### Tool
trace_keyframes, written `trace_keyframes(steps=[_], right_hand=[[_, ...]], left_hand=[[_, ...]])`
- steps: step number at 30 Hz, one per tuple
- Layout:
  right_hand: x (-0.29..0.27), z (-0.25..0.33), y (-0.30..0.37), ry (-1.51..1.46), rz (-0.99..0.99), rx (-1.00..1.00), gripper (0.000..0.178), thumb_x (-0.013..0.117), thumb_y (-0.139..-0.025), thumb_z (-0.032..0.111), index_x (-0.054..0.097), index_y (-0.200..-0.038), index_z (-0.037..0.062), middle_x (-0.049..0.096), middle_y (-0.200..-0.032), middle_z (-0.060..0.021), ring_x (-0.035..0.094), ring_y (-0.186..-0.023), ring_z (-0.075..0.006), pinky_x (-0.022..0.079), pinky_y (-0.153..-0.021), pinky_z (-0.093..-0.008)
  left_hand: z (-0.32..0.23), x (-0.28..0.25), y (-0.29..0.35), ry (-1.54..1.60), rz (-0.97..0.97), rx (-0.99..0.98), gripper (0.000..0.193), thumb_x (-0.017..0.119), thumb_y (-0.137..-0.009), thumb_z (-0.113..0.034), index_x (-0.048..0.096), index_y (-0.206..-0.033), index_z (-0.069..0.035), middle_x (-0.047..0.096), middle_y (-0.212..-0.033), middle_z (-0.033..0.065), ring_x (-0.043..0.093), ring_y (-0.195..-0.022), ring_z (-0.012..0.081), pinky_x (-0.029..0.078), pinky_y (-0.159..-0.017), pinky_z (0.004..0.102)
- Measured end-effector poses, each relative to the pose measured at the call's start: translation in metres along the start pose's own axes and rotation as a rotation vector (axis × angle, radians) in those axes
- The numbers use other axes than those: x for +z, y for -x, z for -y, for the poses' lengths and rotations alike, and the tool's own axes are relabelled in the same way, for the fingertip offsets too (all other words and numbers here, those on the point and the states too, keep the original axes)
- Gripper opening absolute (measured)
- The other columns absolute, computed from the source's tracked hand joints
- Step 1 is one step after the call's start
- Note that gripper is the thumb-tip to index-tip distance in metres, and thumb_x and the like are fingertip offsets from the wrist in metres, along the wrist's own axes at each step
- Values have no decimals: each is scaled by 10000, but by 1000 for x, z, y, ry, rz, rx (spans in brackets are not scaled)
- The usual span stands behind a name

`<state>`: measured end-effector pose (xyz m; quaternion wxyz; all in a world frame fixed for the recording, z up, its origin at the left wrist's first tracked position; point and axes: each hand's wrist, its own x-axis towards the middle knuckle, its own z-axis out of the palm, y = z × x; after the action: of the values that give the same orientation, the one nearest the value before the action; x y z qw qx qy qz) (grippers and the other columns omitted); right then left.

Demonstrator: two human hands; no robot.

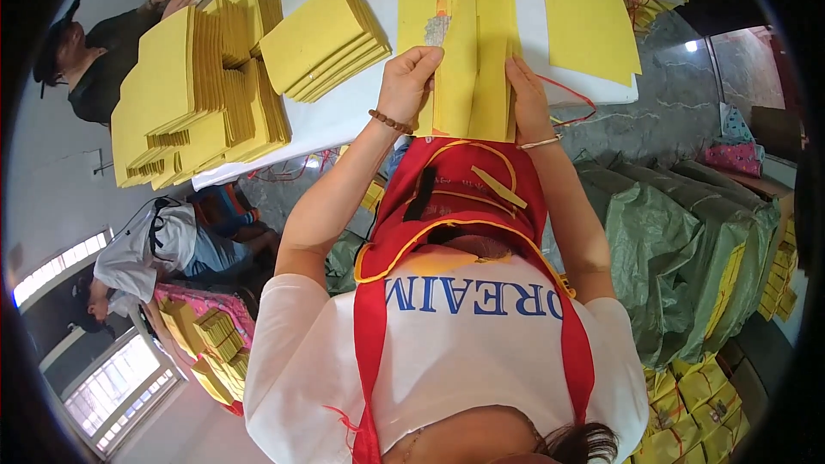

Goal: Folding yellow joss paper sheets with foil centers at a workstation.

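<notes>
Yellow paper [497, 43]: lying as a thin pile at the near edge of the white worktop [322, 120], its lower end reaching over the red apron [481, 180].
Raised sheet [462, 43]: standing up and curving lengthwise; to its left, an orange and silver patch [438, 26] is showing.
Left hand [411, 82]: nearly closed, it is pinching the paper beside the raised sheet between thumb and bent fingers.
Right hand [528, 99]: half open, it is touching the right edge with fingers almost straight; its thumb grip I cannot tell.
</notes>
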<state>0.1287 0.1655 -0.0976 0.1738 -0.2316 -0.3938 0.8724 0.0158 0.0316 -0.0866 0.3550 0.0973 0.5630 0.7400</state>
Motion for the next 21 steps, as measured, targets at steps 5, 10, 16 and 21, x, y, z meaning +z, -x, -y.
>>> trace_keyframes(steps=[5,10,16,21], right_hand=[[0,2,0,-25,21,30,347,437,-942,236,494,-1181,-9,579,-1080,-47,552,-949,-112,442,-808,-228],[-1,4,1,-54,50,71,368,430,-942,270,490,-1190,6,573,-1103,-56,561,-956,-132,452,-812,-252],[1,6,3,2,26,43,359,431,-941,269,495,-1177,6,572,-1095,-60,555,-967,-140,450,-821,-263],[4,8,5,-26,33,58,355,428,-942,268,498,-1176,9,573,-1090,-55,556,-953,-136,451,-814,-260]], left_hand=[[-8,5,5,-37,-24,-14,216,563,-888,-181,608,-926,27,577,-732,-6,448,-583,41,362,-535,184],[-3,2,1,-4,-13,-10,214,564,-888,-184,609,-913,24,565,-713,-14,441,-577,41,356,-528,183],[0,0,-1,6,-14,10,203,565,-887,-182,613,-897,16,553,-696,-21,435,-574,38,350,-523,181],[1,0,-1,8,-22,-3,194,565,-886,-179,615,-894,9,547,-683,-27,435,-572,36,347,-518,179]])
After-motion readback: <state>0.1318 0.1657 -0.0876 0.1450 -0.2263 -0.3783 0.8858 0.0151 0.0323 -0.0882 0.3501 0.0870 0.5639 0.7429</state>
